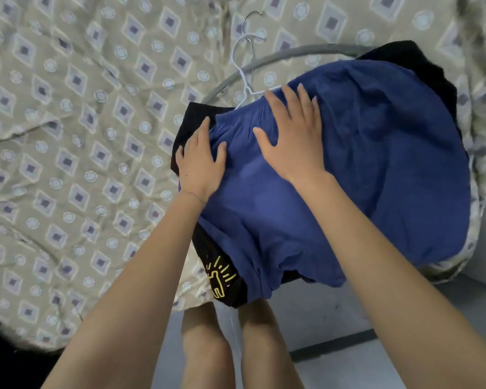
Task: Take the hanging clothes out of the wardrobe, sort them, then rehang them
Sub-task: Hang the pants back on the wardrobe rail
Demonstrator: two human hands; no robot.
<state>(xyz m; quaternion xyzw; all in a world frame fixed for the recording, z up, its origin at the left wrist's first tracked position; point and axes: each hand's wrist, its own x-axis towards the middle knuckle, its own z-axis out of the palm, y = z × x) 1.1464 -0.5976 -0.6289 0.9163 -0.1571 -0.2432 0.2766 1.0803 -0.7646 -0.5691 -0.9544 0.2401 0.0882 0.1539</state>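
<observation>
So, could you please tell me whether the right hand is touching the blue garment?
Touching. The head view shows the right hand lying flat, fingers spread, directly on the blue garment near its gathered top edge, with no gap visible.

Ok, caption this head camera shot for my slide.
Left hand and right hand flat on a blue garment stacked over black clothes, white hangers poking out, on a patterned bedspread.

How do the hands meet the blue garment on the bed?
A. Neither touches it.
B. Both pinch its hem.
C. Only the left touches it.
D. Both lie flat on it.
D: the left hand and the right hand rest on the blue garment with fingers straight and spread.
</observation>
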